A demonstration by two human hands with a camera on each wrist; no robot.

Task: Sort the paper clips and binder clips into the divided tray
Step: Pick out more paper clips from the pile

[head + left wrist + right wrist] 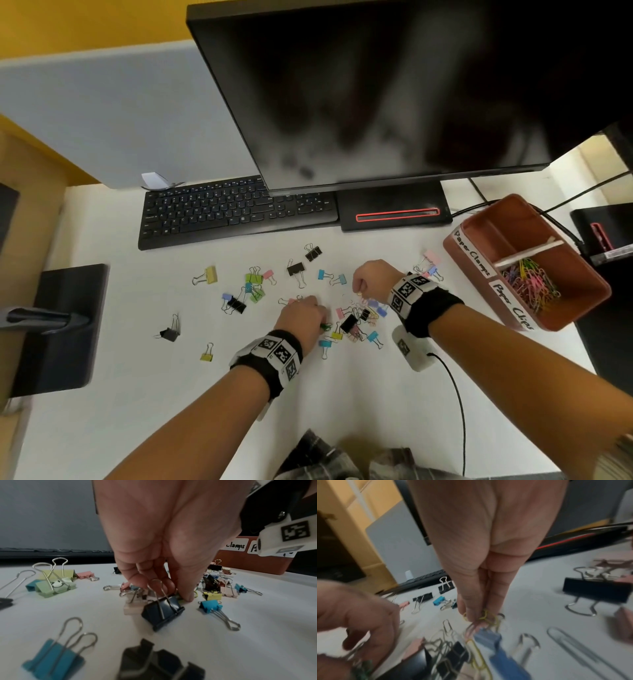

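Near the middle of the white desk (144,394), the right hand (371,279) pinches a few yellow paper clips (485,616) in closed fingertips, while the left hand (301,320) has fingers curled down into the clip pile, apparently on something green — cannot tell exactly what. Risk: hooked wires snag neighbouring binder clips (349,323) and drag them along, or the thin clips slip out before reaching the divided tray (479,274) at far right. Pinched clips hang bunched — long axis unclear.

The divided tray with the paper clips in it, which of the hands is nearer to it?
Right. The right hand is just left of the divided tray; the left hand is farther left.
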